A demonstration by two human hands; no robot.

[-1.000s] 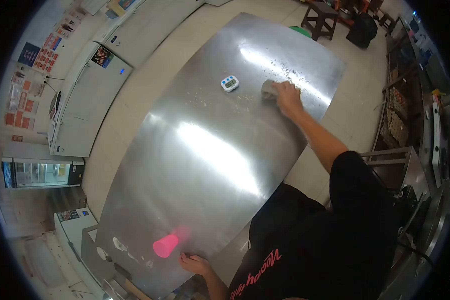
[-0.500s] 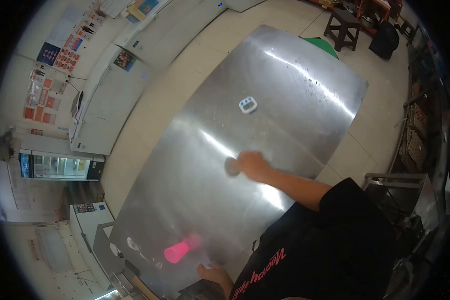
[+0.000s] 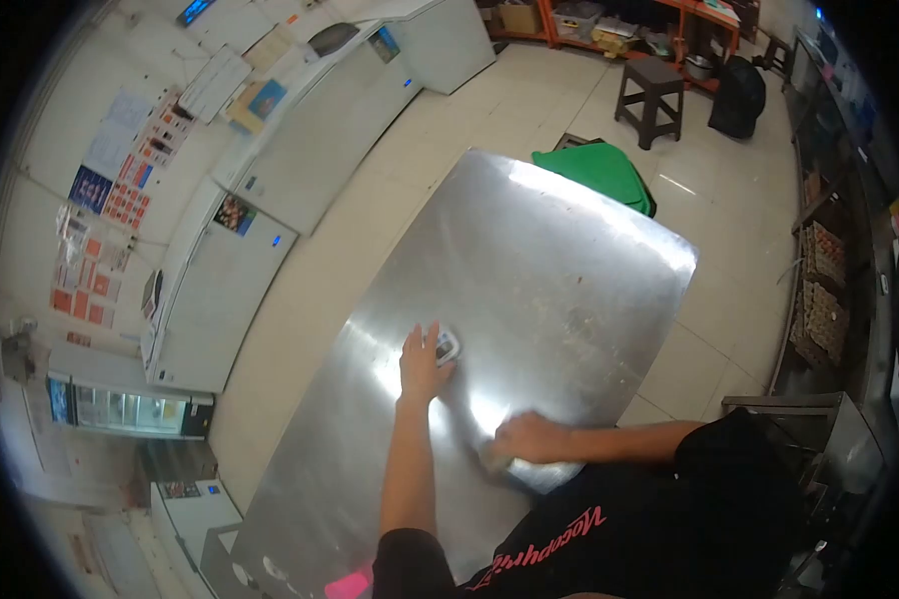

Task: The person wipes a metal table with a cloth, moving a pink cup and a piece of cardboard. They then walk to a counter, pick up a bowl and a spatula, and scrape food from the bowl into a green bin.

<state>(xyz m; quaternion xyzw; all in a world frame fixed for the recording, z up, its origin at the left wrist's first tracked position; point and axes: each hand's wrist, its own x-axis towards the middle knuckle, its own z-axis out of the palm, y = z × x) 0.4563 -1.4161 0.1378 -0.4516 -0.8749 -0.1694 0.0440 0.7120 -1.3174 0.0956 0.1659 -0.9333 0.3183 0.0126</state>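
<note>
At mid-desk, nearer the left long edge than the right, the timer (image 3: 449, 345) lay flat on the steel desk (image 3: 569, 270). The left hand (image 3: 423, 361) met it from the near-left side, spread flat and touching it, and covered its near part, so that only the far-right portion of the timer showed. Whether this hand gripped the timer or merely lay against it could not be told. The left forearm ran almost straight away from the body, parallel to the left long edge.

The right hand (image 3: 525, 437) was curled down over a pale pad (image 3: 495, 460) and pressed it to the surface close to the near right edge, just in front of the torso. The right forearm lay across the body, roughly square to the left one.

The two hands were apart. The timer lay ahead of and to the left of the right hand, with bare steel between them, so the left hand was the nearer one and the only one in contact with it. The timer's outline was too small and too covered to give a long axis.

A pink cup (image 3: 344, 583) showed partly at the near end of the desk, well apart from both hands.
</note>
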